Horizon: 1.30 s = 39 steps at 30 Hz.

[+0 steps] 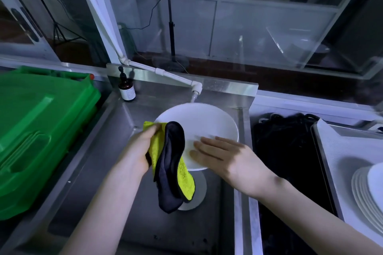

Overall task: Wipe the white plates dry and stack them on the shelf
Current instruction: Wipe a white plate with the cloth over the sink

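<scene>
Sink point(182, 232) of steel below glass walls point(259, 27); left hand point(138, 151) tight round yellow-black cloth point(172, 163), right hand point(223, 155) flat on white plate point(203, 122).

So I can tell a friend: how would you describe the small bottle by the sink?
Find the steel sink in the middle, then its back left corner, beside the green bin. There stands a small brown bottle with a black pump and white label, the only bottle in view.

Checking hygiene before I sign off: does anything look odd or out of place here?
Nothing looks spilled or broken. Mildly odd: the right hand lies bare and flat on the white plate, while the cloth hangs bunched in the left hand at the plate's edge.
</scene>
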Available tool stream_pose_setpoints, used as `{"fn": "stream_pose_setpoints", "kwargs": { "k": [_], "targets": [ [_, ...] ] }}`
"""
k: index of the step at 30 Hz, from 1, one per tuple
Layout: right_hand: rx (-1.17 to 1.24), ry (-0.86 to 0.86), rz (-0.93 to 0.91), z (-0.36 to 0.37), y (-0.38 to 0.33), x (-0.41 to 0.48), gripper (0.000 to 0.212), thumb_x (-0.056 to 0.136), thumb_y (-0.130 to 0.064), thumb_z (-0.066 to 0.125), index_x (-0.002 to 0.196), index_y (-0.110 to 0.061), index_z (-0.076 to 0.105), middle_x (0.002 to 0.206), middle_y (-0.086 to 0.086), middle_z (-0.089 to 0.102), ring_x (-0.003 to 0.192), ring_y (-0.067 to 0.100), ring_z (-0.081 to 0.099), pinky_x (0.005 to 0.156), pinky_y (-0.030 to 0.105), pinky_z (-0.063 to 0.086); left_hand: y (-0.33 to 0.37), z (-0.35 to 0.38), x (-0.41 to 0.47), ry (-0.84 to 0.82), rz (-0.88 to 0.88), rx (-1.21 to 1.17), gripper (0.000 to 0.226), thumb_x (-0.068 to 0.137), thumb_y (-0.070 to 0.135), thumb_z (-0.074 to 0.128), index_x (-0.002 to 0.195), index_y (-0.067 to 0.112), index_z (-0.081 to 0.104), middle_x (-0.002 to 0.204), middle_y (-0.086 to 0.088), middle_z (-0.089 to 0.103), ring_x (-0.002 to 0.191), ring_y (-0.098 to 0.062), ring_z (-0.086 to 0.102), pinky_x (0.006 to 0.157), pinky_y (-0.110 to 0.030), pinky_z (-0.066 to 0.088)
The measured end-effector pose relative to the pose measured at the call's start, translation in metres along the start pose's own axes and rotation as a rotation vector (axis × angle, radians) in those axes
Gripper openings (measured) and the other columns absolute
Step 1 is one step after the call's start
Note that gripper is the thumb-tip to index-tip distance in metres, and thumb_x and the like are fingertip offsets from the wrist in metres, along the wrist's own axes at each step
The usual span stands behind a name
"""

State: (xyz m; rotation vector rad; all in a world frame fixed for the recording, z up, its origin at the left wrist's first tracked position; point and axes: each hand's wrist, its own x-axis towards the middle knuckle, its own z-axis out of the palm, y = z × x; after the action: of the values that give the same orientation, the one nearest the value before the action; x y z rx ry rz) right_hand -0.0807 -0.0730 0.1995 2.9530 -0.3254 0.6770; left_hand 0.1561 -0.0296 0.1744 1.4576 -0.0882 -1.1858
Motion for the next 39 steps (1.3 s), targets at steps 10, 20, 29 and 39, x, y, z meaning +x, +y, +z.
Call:
{"fn": "stream_pose_setpoints", "kwargs": {
  "k": [10, 20, 29, 39],
  "targets": [
    [1.251, 0.311, 1.14, 0.011, -0.013, -0.003, 0.03, 0.091, -0.031, 0.067, 0.088, -0.002, 0.073, 0.083, 0.026, 0.068, 0.073, 0.021, 0.061, 0.065, 0.039, 0.046, 0.0, 0.011, -0.025, -0.02, 0.457, -0.055, 0.024, 0.096, 0.049, 0.052, 0.1, 0.038, 0.072, 0.101, 0.013, 0.075, 0.099, -0.006, 0.069, 0.079, -0.025, 0.053],
    [1.506, 0.501, 1.052, 0.01, -0.019, 0.013, 0.023, 0.09, -0.022, 0.067, 0.11, -0.013, 0.075, 0.108, 0.024, 0.072, 0.098, 0.033, 0.067, 0.087, 0.049, 0.051, -0.022, 0.049, -0.039, -0.428, 1.206, 0.848, 0.052, 0.096, 0.042, 0.048, 0.145, 0.037, 0.031, 0.154, 0.026, 0.02, 0.15, -0.007, 0.012, 0.119, -0.029, 0.017],
    [1.431, 0.459, 0.974, 0.0, -0.011, 0.01, 0.02, 0.094, -0.022, 0.066, 0.109, -0.012, 0.075, 0.105, 0.017, 0.075, 0.097, 0.028, 0.069, 0.086, 0.046, 0.054, -0.029, 0.046, -0.047, -0.447, 1.229, 0.88, 0.051, 0.097, 0.036, 0.048, 0.146, 0.027, 0.039, 0.16, 0.011, 0.024, 0.151, -0.013, 0.011, 0.121, -0.04, 0.019],
    [1.486, 0.402, 0.96, -0.01, -0.013, -0.007, 0.032, 0.086, -0.032, 0.07, 0.11, -0.01, 0.075, 0.103, 0.013, 0.075, 0.093, 0.024, 0.07, 0.074, 0.031, 0.054, 0.0, 0.032, -0.021, -0.13, 0.773, 0.687, 0.027, 0.099, 0.021, 0.054, 0.124, 0.019, 0.063, 0.117, 0.007, 0.065, 0.104, -0.001, 0.056, 0.079, 0.001, 0.035]
  ]
}}
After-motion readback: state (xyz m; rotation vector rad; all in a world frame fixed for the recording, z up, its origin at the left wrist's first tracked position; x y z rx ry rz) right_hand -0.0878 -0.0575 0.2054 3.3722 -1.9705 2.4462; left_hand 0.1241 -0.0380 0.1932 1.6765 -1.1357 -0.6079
